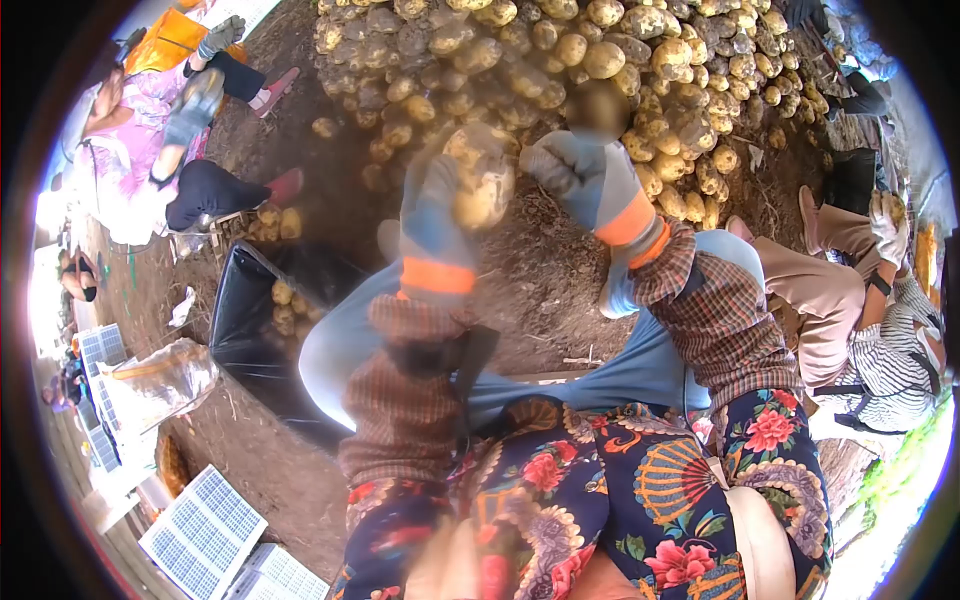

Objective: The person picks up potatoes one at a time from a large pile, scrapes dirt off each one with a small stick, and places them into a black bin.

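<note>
The ground is bare brown trampled earth (540, 280), outdoors in bright sun. At far left a seated co-worker in a pink top (130, 140) wears grey gloves, and white woven sacks (205, 520) lie at the lower left. Beside the wearer's knee a black plastic bin bag (250, 320) stands open with a few potatoes inside. A big heap of pale dirty potatoes (560, 60) fills the top of the view.

The left hand (432, 215), in a blue fabric glove with an orange cuff, curls around a rounded yellow-brown potato (485, 185) raised over the dirt, just in front of the heap. The right hand (588, 180), gloved alike, sits just beside the potato with bent fingers. Motion blur hides whether it grips or only touches it.

At far right another person in a striped top (890, 360) is cut off by the lens edge. The potato's skin is too smeared to read.
</note>
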`<state>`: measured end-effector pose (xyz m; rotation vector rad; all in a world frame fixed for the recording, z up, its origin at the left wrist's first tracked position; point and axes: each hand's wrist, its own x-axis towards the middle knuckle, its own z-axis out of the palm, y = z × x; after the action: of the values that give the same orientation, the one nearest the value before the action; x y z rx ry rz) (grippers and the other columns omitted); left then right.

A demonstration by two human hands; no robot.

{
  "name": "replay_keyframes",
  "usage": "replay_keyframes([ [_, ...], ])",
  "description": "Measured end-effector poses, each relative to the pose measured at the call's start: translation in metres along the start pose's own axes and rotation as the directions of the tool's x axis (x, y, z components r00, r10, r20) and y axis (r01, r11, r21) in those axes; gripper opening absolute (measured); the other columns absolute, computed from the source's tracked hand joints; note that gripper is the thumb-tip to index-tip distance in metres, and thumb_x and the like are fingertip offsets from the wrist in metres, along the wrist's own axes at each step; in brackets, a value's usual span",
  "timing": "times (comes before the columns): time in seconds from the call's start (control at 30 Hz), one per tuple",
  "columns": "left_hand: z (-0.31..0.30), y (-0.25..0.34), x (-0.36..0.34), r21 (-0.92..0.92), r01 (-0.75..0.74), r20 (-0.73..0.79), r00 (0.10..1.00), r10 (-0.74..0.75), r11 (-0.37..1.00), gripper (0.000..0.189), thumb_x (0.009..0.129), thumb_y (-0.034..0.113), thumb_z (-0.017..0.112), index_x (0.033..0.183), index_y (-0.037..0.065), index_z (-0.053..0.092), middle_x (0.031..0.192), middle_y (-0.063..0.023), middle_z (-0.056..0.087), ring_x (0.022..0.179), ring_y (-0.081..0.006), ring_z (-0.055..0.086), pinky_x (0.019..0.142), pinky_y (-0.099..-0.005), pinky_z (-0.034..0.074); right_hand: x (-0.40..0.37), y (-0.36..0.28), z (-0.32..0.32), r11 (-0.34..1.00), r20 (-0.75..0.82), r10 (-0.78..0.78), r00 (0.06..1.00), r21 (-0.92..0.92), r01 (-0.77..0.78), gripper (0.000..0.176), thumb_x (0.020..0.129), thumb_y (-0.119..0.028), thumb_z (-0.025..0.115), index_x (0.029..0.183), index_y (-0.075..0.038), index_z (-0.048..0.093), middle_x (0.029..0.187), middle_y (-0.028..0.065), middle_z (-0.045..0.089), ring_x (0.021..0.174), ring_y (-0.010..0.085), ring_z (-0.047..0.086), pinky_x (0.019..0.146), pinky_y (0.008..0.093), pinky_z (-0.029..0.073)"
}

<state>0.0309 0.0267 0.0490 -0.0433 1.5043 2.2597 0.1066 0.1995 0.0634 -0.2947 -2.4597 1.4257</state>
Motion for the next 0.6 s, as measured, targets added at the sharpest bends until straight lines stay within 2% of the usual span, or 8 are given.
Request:
replay_keyframes([
  [0.1,0.008,0.005,-0.004,0.006,-0.067,0.002,0.998,0.067,0.998,0.035,0.106,0.022,0.055,0.136,0.006,0.061,0.119,-0.0074,0.068,0.105,-0.0164,0.065,0.094,-0.0302,0.053,0.0,-0.003,0.003,0.998,0.012,-0.047,0.999,-0.042,0.047,0.033,0.1,-0.033,0.065,0.088,-0.003,0.069,0.067,0.0141,0.058,0.056,0.024,0.048,0.054,0.0397,0.043],
  [0.13,0.011,0.007,-0.006,-0.017,-0.069,-0.009,0.998,0.069,0.997,0.034,0.104,0.019,0.058,0.136,0.008,0.062,0.116,-0.0072,0.069,0.102,-0.0159,0.066,0.092,-0.0285,0.053,-0.005,-0.005,0.001,0.992,0.044,-0.121,0.992,0.021,0.121,0.032,0.098,-0.034,0.067,0.087,-0.004,0.069,0.07,0.0149,0.061,0.058,0.0297,0.049,0.055,0.0398,0.044],
  [0.23,0.006,0.013,-0.005,0.038,-0.034,0.062,0.998,0.032,0.999,0.034,0.104,0.017,0.056,0.136,0.007,0.062,0.124,-0.0104,0.068,0.108,-0.0169,0.066,0.096,-0.0294,0.053,-0.009,0.003,0.015,0.944,0.16,-0.325,0.932,-0.002,0.329,0.027,0.096,-0.032,0.069,0.088,-0.006,0.069,0.075,0.0149,0.065,0.061,0.031,0.057,0.056,0.0393,0.047],
  [0.27,0.005,0.012,-0.002,0.027,-0.044,0.06,0.997,0.042,0.999,0.034,0.105,0.017,0.055,0.137,0.006,0.062,0.124,-0.0105,0.068,0.108,-0.0171,0.066,0.096,-0.0292,0.053,-0.006,0.007,0.012,0.884,0.112,-0.419,0.901,-0.175,0.433,0.022,0.096,-0.029,0.07,0.091,-0.007,0.071,0.078,0.014,0.067,0.065,0.0273,0.066,0.057,0.0394,0.05],
  [0.33,0.002,0.004,0.001,-0.007,-0.067,0.046,0.997,0.067,0.998,0.035,0.105,0.017,0.055,0.137,0.005,0.061,0.125,-0.0106,0.068,0.108,-0.0174,0.065,0.096,-0.029,0.053,0.005,0.005,0.0,0.947,-0.049,-0.312,0.949,-0.102,0.306,0.02,0.095,-0.027,0.07,0.093,-0.007,0.072,0.076,0.0138,0.066,0.064,0.0252,0.067,0.057,0.0397,0.05],
  [0.43,-0.006,-0.001,0.0,0.031,-0.183,0.221,0.96,0.172,0.983,0.037,0.104,0.019,0.057,0.137,0.003,0.06,0.123,-0.011,0.068,0.107,-0.0179,0.066,0.094,-0.0294,0.054,0.018,0.013,-0.01,0.983,-0.2,-0.172,0.965,-0.103,0.154,0.016,0.095,-0.021,0.07,0.094,-0.006,0.073,0.069,0.0151,0.062,0.058,0.0244,0.056,0.055,0.0398,0.045],
  [0.5,0.002,0.002,-0.003,-0.106,-0.065,0.193,0.978,0.085,0.992,0.039,0.104,0.02,0.059,0.138,0.002,0.058,0.123,-0.0105,0.068,0.106,-0.0175,0.066,0.093,-0.0298,0.054,0.014,0.008,-0.015,0.984,-0.223,-0.124,0.967,-0.153,0.091,0.015,0.095,-0.021,0.071,0.094,-0.005,0.074,0.067,0.016,0.06,0.057,0.0249,0.052,0.054,0.04,0.043],
  [0.6,-0.004,0.003,0.0,-0.159,0.041,0.284,0.959,0.006,0.986,0.044,0.1,0.015,0.064,0.139,0.0,0.055,0.124,-0.0111,0.067,0.107,-0.0186,0.066,0.09,-0.0308,0.056,0.007,-0.004,-0.013,0.961,-0.083,-0.268,0.96,-0.097,0.26,0.025,0.098,-0.027,0.067,0.086,-0.004,0.069,0.067,0.0165,0.057,0.056,0.0288,0.05,0.055,0.0408,0.042],
])
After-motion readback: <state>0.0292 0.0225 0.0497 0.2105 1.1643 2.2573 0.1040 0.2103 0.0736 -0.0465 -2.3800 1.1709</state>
